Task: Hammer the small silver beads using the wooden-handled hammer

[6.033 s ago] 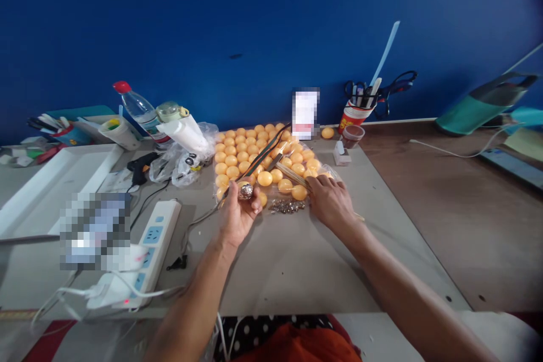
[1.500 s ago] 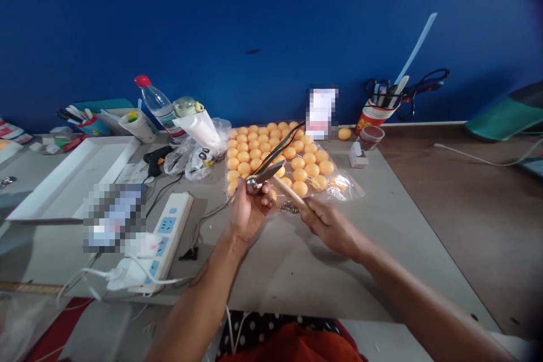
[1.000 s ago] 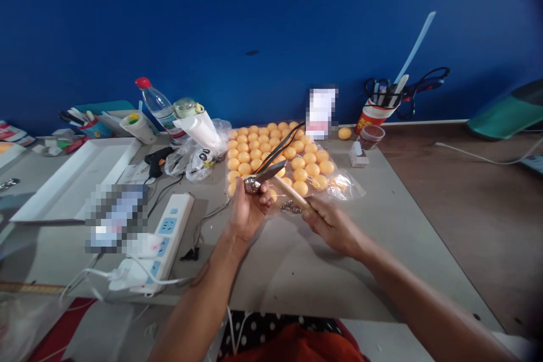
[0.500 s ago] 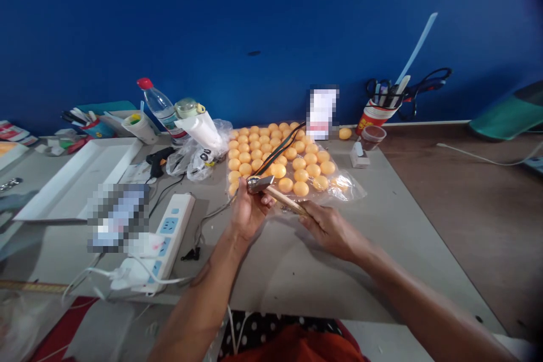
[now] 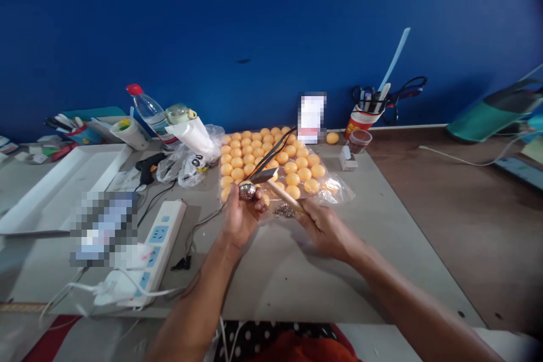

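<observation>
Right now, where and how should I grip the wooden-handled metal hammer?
Probably low on its pale wooden handle, from the near right, where the right hand grips: the slim shaft slants that way, away from the dark metal head.

Dim light, soft shadows, right-hand corners darkened

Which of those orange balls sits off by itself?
The ball near the blue wall, just left of the red-and-white cup; the others lie close together.
</observation>
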The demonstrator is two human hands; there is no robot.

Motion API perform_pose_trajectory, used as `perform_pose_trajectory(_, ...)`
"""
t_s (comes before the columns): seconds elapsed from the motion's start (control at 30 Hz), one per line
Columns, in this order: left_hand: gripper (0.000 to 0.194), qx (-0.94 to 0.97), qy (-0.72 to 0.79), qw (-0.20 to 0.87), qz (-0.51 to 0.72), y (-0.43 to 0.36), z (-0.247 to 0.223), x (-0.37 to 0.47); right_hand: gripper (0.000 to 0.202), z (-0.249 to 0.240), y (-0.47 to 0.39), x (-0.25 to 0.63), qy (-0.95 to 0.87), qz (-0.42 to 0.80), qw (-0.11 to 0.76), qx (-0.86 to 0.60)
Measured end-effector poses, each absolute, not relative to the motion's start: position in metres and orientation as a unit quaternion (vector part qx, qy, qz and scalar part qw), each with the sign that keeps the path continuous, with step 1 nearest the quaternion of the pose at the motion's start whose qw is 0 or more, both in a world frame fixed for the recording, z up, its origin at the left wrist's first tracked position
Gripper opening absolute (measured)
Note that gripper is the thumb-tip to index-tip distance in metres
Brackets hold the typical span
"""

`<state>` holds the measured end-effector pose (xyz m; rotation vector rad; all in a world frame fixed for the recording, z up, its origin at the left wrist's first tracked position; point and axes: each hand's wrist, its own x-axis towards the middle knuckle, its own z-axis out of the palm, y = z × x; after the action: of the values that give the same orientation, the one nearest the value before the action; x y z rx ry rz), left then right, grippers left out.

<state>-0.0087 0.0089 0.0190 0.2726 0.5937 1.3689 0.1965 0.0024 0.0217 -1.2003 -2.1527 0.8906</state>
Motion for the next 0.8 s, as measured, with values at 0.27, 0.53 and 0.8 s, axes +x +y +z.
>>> perform_pose_trajectory(0.27,0.050,0.144,0.273,0.722,0.620,0.0089,0.0180,-0.0099,0.016,0.0258,0.0024,0.1958,-0.781,0.362,0.255,-0.441)
perform_pose_trajectory(0.53,0.048,0.150,0.287,0.718,0.616,0.0092,0.0188,-0.0078,0.016,0.0259,0.0015,0.1954,-0.779,0.374,0.251,-0.436)
perform_pose_trajectory(0.8,0.045,0.157,0.291,0.721,0.609,0.0082,0.0183,-0.0058,0.016,0.0292,0.0023,0.1953,-0.779,0.381,0.253,-0.429)
